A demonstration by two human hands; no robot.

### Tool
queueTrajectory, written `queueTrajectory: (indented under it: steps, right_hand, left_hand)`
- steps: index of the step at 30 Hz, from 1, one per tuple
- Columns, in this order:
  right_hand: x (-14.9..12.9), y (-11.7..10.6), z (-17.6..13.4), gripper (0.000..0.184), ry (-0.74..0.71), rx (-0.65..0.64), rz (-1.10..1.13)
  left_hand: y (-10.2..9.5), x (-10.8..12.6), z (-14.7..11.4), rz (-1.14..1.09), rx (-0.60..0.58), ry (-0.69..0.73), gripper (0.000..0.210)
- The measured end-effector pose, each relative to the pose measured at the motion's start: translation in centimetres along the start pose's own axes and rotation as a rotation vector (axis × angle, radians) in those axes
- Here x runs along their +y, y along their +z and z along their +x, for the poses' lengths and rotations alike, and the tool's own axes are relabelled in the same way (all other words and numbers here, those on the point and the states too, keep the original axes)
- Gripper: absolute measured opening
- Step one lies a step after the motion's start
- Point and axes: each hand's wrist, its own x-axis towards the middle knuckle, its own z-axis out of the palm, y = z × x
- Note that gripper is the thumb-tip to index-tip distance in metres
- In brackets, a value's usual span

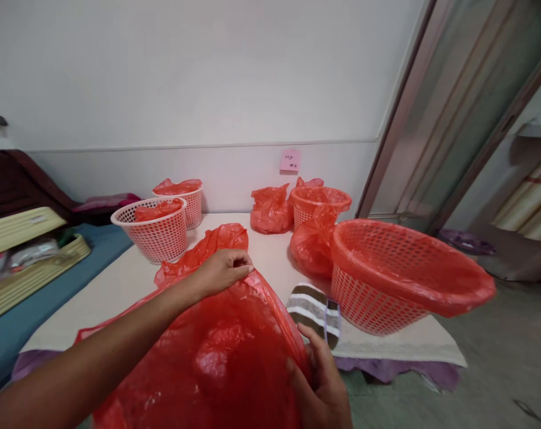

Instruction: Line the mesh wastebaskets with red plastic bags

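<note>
A large red plastic bag (208, 357) spreads across the near edge of the table, its sheet bulging toward me. At its far rim my left hand (228, 271) is closed, pinching the edge between thumb and fingers. Lower down on the right side, my right hand (319, 375) grips the same rim, thumb in front and fingers behind. What the bag covers or contains is hidden. Just beyond it lies another crumpled red bag (226, 238). A folded striped cloth (315, 313) in brown, grey and white rests right of the bag, near my right hand.
On the right stands a big pink basket (378, 304) lined with red plastic; a smaller lined basket (319, 196) is behind. Red bags (313, 247) sit beside them. Two white baskets (156, 238) with red plastic stand left. The table's cream cover (105, 292) ends at the front edge.
</note>
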Motion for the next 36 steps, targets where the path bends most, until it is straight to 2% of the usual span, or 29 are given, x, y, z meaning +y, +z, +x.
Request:
queueTrajectory:
  steps: [5, 11, 15, 21, 25, 28, 31, 36]
  right_hand:
    - [0.1, -0.2, 0.2, 0.052, -0.057, 0.010, -0.129]
    - [-1.2, 0.4, 0.9, 0.047, -0.021, 0.010, -0.128]
    - [-2.0, 0.9, 3.0, 0.040, -0.009, -0.037, -0.044]
    - [-2.9, 2.0, 8.7, 0.039, -0.171, -0.162, -0.196]
    - [-3.5, 3.0, 11.4, 0.039, -0.285, -0.237, -0.348]
    - [-4.0, 3.5, 12.2, 0.042, -0.428, -0.227, -0.554]
    - [-4.3, 3.6, 12.3, 0.041, -0.554, -0.204, -0.665]
    - [-4.7, 3.6, 12.5, 0.023, -0.631, -0.292, -0.778]
  left_hand:
    - [-0.4, -0.4, -0.7, -0.035, -0.009, -0.048, 0.019]
    - [-0.9, -0.8, -1.4, -0.070, -0.106, -0.043, 0.019]
    - [-1.6, -1.4, -1.3, -0.107, -0.013, -0.058, 0.022]
    - [-3.5, -2.8, -0.9, -0.143, 0.144, -0.051, 0.022]
    - [-3.9, -4.0, -0.9, -0.158, 0.229, -0.042, 0.021]
    - [-4.1, -4.6, -0.9, -0.174, 0.231, -0.067, 0.024]
    - [-4.3, -4.8, -0.8, -0.185, 0.209, -0.082, 0.027]
    - [-4.6, -4.8, -0.7, -0.179, 0.193, -0.116, 0.029]
